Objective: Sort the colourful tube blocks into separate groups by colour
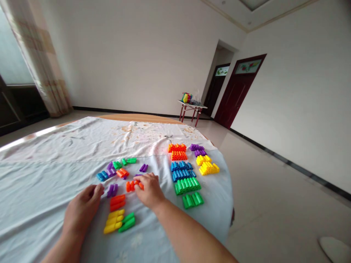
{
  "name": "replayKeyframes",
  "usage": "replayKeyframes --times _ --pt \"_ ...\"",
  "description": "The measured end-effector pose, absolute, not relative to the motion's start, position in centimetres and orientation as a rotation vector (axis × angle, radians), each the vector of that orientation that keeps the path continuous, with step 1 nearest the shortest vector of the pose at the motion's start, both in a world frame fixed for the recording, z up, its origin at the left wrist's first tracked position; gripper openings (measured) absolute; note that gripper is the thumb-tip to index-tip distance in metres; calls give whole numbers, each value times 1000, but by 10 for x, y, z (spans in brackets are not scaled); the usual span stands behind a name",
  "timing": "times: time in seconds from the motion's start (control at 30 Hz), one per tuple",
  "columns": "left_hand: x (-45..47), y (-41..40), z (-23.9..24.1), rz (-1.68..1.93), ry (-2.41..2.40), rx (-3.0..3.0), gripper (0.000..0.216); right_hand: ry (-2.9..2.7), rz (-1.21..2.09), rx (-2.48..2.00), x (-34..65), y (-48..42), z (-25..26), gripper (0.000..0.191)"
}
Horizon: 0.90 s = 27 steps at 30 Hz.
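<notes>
My right hand (pixel 149 189) bends over a short row of orange plastic tubes (pixel 130 186), thumb and fingertips closed on the end one. My left hand (pixel 83 204) rests on the cloth with curled fingers; whether anything is inside is hidden. Just beyond its fingertips lies a pair of purple tubes (pixel 112 190). Nearer to me are red-orange tubes (pixel 117 202), yellow tubes (pixel 114 221) and green tubes (pixel 128 222). Farther off lie blue tubes (pixel 102 176), more orange ones (pixel 122 173) and another purple pair (pixel 143 168).
Stacked tubes stand right of my right hand: an orange stack (pixel 177 151), a blue stack (pixel 182 171), a green stack (pixel 188 185), a purple stack (pixel 198 149) and a yellow stack (pixel 207 166). A wrinkled cloth (pixel 55 175) covers the round table. A small table (pixel 192 105) stands by the far wall.
</notes>
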<state>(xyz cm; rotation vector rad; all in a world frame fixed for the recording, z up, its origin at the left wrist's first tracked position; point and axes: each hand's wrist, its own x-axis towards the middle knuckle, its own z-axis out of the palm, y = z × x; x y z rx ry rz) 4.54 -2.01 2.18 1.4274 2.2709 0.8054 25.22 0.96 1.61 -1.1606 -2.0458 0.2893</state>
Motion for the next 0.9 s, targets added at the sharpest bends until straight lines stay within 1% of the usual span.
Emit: replayKeyframes --times 0.17,0.33,0.43,0.6,0.9 --pt "46 -20 21 817 2268 1433 34 -1918 289 -1253 285 8 23 28" --pt "48 -19 22 824 2262 1430 36 -1981 223 -1428 301 9 10 24" --pt "47 -20 21 818 2250 1424 36 -2015 204 -1471 299 7 4 26" --pt "44 -19 17 818 2251 1437 38 -1979 244 -1377 297 1 5 35" --pt "40 -16 11 832 2237 1427 38 -2068 331 -1239 300 2 -1 32"
